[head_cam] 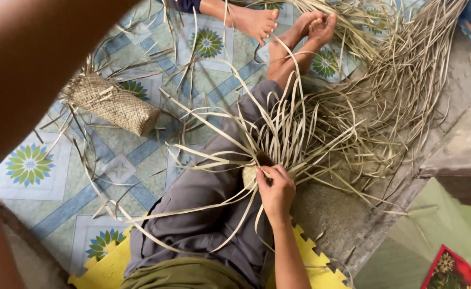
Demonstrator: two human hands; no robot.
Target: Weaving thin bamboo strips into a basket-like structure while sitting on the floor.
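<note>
**Hands at the half-woven basket**

Blurred and close to the lens, our left arm point(26, 107) fills the near-left corner; its hand lies out of view, so we cannot tell what it grips. Our right hand point(276, 188) sits lower in the middle, fingers pinched on the pale strips point(278, 134) at the rim of the small woven basket point(250, 174) resting on our grey-trousered lap point(203, 208). From that basket the loose strips fan upward and outward in long curves.

Left of the basket, well apart from it, a finished woven pouch point(112, 104) lies on the floor mat point(58, 192), which is patterned with blue bands and green flower shapes. Beyond the basket, our bare feet point(313, 27) stretch out, and another person's foot point(254, 21) rests just beside them. Right of the basket, a heap of dry strips point(401, 80) spreads over the grey concrete floor point(332, 214). Beneath the basket and behind our lap, a yellow foam tile point(104, 270) with a toothed edge shows. Far right of the basket, a red patterned cloth point(449, 270) lies in the corner.
</note>
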